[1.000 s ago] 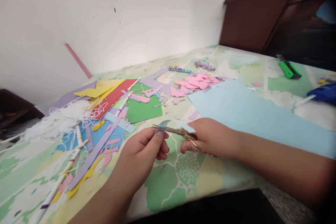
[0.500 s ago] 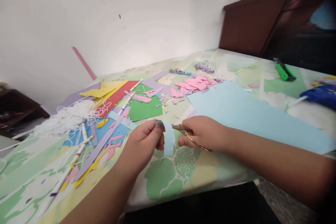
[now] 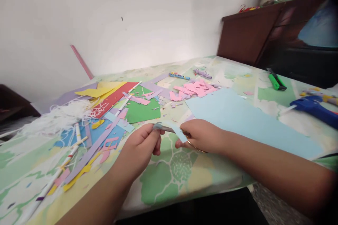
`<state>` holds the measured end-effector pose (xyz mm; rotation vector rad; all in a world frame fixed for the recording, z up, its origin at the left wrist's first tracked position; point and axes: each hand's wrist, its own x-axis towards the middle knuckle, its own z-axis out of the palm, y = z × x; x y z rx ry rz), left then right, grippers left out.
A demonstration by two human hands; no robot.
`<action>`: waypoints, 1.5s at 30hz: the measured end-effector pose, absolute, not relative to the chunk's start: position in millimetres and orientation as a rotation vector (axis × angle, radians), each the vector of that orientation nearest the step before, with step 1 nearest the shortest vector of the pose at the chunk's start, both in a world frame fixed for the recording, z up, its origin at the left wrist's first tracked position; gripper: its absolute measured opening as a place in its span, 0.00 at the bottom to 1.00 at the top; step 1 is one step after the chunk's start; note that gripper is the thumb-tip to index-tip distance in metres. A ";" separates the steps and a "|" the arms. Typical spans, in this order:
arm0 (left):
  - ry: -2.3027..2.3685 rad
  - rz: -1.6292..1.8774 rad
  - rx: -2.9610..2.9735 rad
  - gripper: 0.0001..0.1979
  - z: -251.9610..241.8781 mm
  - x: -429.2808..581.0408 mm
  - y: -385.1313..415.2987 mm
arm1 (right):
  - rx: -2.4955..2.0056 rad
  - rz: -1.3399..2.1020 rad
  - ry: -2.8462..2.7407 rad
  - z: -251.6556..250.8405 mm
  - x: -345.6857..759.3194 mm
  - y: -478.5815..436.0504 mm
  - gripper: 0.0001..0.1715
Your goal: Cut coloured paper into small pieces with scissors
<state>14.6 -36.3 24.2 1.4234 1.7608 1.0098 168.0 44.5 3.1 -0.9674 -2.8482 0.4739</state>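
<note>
Left grip (image 3: 144, 142) pinched, right grip (image 3: 200, 134) curled closed; forearms (image 3: 253, 154) angled inward.

Snarled white string (image 3: 67, 111) sprawls at frame left; over at the right lie a green cutter (image 3: 277, 81) and blue glue gun (image 3: 315, 108).

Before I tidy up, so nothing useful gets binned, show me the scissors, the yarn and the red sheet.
Scissors (image 3: 168, 129): head view, on the bare part of the blades.
Yarn (image 3: 69, 111): head view, on the white tangle.
Red sheet (image 3: 112, 99): head view, on its middle.
</note>
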 end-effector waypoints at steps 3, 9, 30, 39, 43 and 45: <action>1.704 0.994 1.422 0.11 25.4 13.9 -38.3 | -0.976 0.472 -2.855 3.7 167.5 44.5 0.26; 1.826 1.084 1.366 0.15 30.2 20.2 -40.1 | -0.962 0.472 -2.860 3.0 168.5 45.0 0.31; 1.759 1.023 1.191 0.14 31.6 13.6 -35.6 | -0.960 0.560 -2.866 2.1 169.4 49.6 0.32; 1.623 1.135 1.178 0.10 20.2 7.2 -29.6 | -1.004 0.547 -2.816 3.6 169.2 48.9 0.27; 1.592 1.159 1.161 0.10 16.5 5.1 -28.0 | -1.069 0.543 -2.804 3.3 171.7 48.7 0.30; 1.581 1.165 1.153 0.10 16.1 5.1 -28.3 | -1.099 0.535 -2.807 3.3 172.3 48.2 0.31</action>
